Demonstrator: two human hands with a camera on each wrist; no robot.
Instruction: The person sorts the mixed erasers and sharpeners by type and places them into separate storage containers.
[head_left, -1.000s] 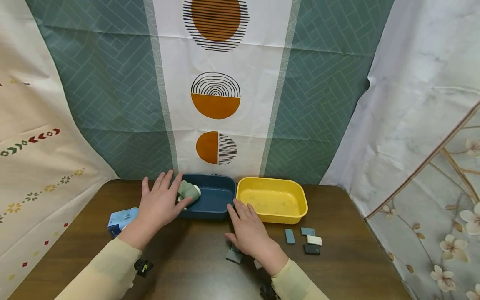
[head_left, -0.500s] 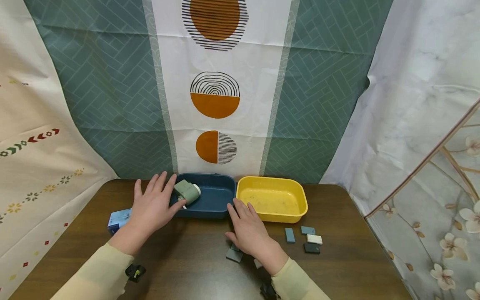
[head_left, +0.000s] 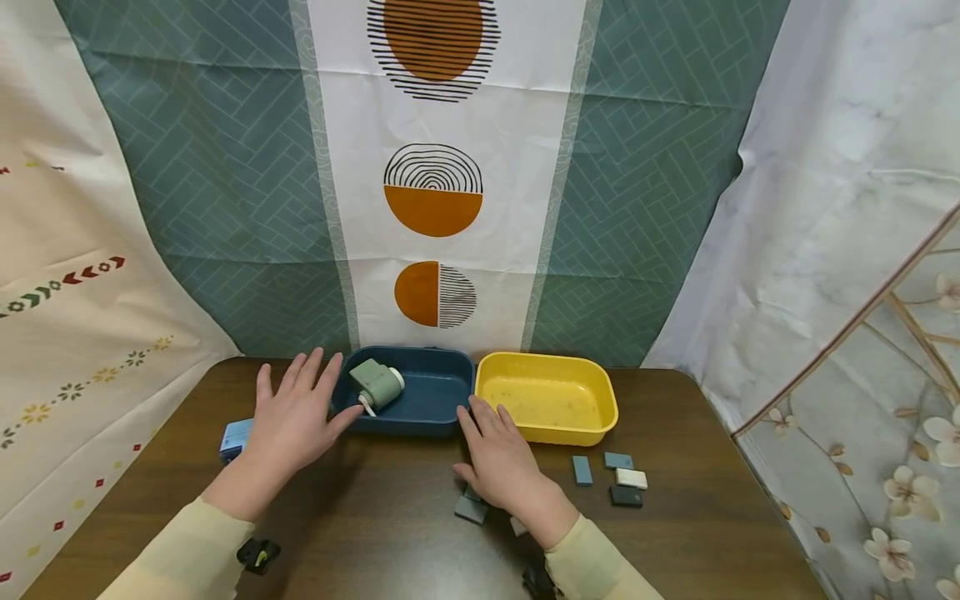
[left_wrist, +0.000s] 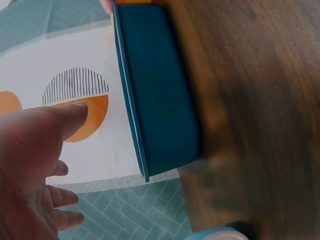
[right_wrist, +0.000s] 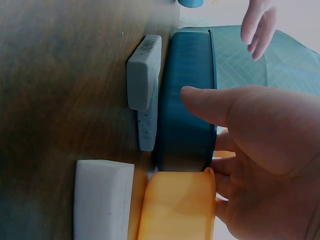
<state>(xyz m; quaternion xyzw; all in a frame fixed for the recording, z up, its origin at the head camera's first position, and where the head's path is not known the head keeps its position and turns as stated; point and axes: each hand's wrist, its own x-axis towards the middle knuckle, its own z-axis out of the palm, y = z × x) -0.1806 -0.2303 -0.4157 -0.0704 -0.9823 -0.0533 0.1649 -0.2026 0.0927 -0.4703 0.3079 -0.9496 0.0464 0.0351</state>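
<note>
My left hand point(head_left: 294, 417) hovers with fingers spread over the left end of the dark blue bin point(head_left: 431, 396), holding nothing. Inside that bin lies a sage-green object point(head_left: 378, 385) with a white round end and a thin white piece below it. My right hand point(head_left: 501, 467) holds nothing; its fingertips are right at the near rims where the blue bin meets the yellow bin point(head_left: 543, 400). In the right wrist view its thumb point(right_wrist: 205, 102) is extended in front of the blue bin. Grey flat blocks point(head_left: 471, 510) lie partly hidden under this hand.
A light-blue and dark-blue item point(head_left: 236, 437) stands left of my left hand, partly covered by it. On the right of the table point(head_left: 390, 533) lie blue-grey blocks point(head_left: 582, 471), a white block point(head_left: 631, 478) and a black block point(head_left: 626, 497). A patterned cloth point(head_left: 435, 125) hangs behind.
My left hand has moved left, away from the sage-green object, which now shows fully in the bin. It covers more of the light-blue item. My right hand has stayed in place.
</note>
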